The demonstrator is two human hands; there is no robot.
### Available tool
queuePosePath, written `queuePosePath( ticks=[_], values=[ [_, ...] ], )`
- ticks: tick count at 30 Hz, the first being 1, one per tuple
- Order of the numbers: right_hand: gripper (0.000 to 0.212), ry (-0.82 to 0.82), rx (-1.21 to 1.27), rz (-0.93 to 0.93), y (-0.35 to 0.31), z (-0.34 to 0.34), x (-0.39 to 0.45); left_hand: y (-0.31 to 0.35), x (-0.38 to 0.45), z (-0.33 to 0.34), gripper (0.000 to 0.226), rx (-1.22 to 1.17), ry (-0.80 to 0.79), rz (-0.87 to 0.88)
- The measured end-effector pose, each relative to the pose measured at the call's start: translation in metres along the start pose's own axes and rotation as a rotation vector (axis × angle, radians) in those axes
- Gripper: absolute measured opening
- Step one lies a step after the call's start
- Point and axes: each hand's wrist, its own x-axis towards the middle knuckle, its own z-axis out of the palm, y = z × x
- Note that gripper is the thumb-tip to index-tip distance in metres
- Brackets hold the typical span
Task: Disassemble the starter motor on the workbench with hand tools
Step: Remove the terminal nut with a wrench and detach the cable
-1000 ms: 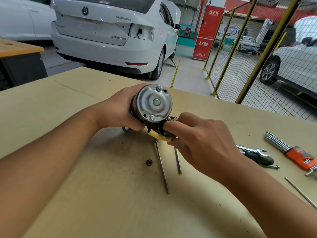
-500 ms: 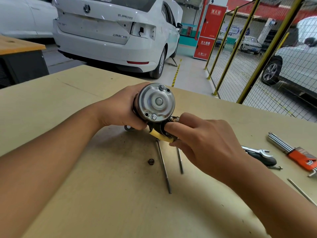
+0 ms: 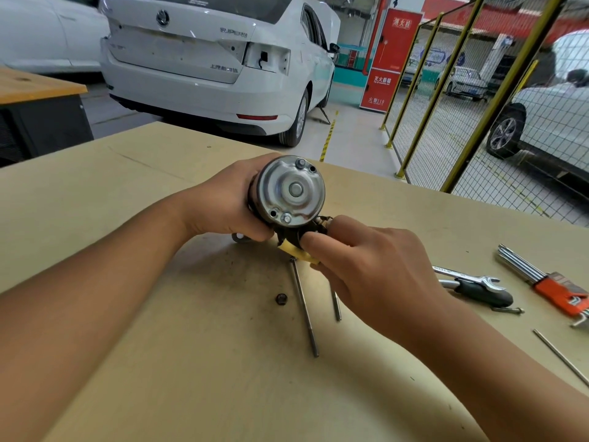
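Note:
The starter motor (image 3: pixel 290 190) is held just above the workbench (image 3: pixel 134 193), its round silver end cap facing me. My left hand (image 3: pixel 229 205) grips the motor's body from the left. My right hand (image 3: pixel 369 266) pinches the black and yellow part (image 3: pixel 294 242) under the end cap, with its fingers curled round it. Two long through bolts (image 3: pixel 304 309) lie on the bench below the motor, one partly hidden by my right hand. A small dark nut (image 3: pixel 281 298) lies to their left.
To the right lie a combination wrench (image 3: pixel 468 275), a black-handled screwdriver (image 3: pixel 484 293), an orange hex key set (image 3: pixel 548 282) and a thin rod (image 3: pixel 561 357). Beyond the bench stand a white car (image 3: pixel 216 59) and a yellow mesh fence (image 3: pixel 478 90).
Both hands and the motor hold nearly the same pose; the camera view has shifted slightly. No part has come free.

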Motion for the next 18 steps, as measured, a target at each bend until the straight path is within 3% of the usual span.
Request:
queuePosePath(
  ticks=[3, 5, 7, 9, 11, 14, 18],
  values=[
    [0.027, 0.012, 0.047, -0.058, 0.005, -0.002, -0.004, 0.0, -0.002, 0.003, 0.081, 0.028, 0.044, 0.021],
    [0.029, 0.043, 0.176, 0.003, 0.011, -0.004, -0.007, 0.0, -0.003, 0.008, 0.08, 0.03, 0.1, 0.037],
    [0.026, 0.066, 0.361, 0.2, 0.013, -0.004, -0.008, -0.002, -0.005, 0.013, 0.08, 0.055, 0.154, 0.055],
    [0.006, 0.1, 0.454, 0.477, 0.014, -0.002, -0.003, -0.004, -0.004, 0.015, 0.081, 0.094, 0.197, 0.062],
    [0.015, 0.081, 0.562, 0.688, 0.014, 0.0, 0.003, -0.006, -0.003, 0.015, 0.083, 0.115, 0.224, 0.064],
    [0.028, 0.08, 0.744, 0.845, 0.013, -0.002, 0.008, -0.004, -0.003, 0.018, 0.082, 0.137, 0.249, 0.053],
    [0.032, 0.019, 0.745, 0.958, 0.01, 0.002, 0.009, 0.001, -0.005, 0.024, 0.08, 0.206, 0.273, 0.051]
  ],
)
